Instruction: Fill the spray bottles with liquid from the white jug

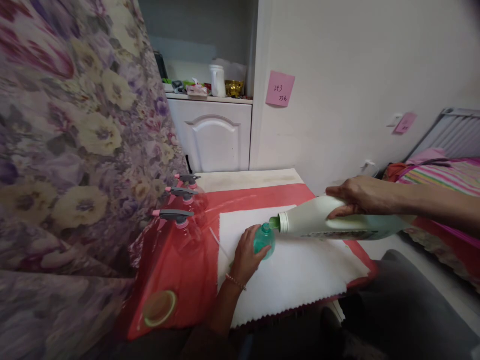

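Observation:
My left hand is wrapped round a small see-through teal bottle standing on a white cloth. My right hand grips the handle of a large pale green jug, tipped on its side with its mouth to the left. At the jug's mouth, a green spout or stream reaches toward the neck of the small bottle; I cannot tell exactly which it is. Three clear spray bottles with grey and pink trigger heads stand in a row on the left.
A red cover lies over the table under the cloth. A round yellowish lid or ring rests at its front left. A floral curtain hangs on the left, a white cabinet behind. On the right is a bed with striped bedding.

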A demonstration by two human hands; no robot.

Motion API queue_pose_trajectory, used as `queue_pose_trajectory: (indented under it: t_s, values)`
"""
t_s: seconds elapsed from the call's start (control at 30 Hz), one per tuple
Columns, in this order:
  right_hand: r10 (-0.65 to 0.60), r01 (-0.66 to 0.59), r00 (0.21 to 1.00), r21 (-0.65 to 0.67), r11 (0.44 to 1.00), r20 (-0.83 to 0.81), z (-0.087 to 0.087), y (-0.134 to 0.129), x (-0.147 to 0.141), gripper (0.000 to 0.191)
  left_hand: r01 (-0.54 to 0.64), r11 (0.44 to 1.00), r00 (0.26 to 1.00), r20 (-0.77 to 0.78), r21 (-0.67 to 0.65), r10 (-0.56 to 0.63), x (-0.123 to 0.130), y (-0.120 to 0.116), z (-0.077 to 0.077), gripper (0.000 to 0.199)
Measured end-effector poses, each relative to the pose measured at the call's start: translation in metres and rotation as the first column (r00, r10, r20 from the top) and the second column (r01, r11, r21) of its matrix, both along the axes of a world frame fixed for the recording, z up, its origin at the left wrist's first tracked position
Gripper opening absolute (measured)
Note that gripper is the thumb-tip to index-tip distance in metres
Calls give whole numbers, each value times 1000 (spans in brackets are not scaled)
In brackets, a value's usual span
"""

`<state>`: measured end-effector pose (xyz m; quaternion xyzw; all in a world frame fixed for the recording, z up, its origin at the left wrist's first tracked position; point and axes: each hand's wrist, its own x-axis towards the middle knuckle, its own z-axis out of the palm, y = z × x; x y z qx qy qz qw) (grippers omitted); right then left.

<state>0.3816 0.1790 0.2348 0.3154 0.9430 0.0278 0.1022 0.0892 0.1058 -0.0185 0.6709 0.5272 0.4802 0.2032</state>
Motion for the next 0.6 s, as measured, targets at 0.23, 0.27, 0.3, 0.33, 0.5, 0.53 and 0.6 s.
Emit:
queue_pose_trajectory:
  t_s: [0.23,0.27,0.3,0.33,0.5,0.53,0.6]
  values:
    - [4,-4,1000,1,1000,-2,1,-1,-1,44,-1,1000,1000,-2,-15,1,1,-1,3,60]
    - [6,-6,1000,-1,1000,1,2,-2,-1,44,1,1000,1000,-2,-14,-1,1,-1,3,60]
    - [5,-5,1000,-5,1000,4,2,-2,-1,44,3,1000,1000,-2,-13,-3,1,-1,3,59]
    - [3,-3,1000,-9,1000,6,3,-3,-2,44,3,1000,1000,-2,-12,-3,1,-2,4,59]
    - [-8,8,1000,-22,1000,-29,2,-2,-1,41,-2,1000,1000,-6,-5,2,1,-1,3,59]
    - [-7,6,999,-22,1000,-38,1,-1,-1,40,-3,1000,1000,-8,-5,3,0,-1,3,59]
    - [-4,3,999,-20,1000,-43,1,-1,0,40,-2,1000,1000,-9,-5,2,0,-1,2,59]
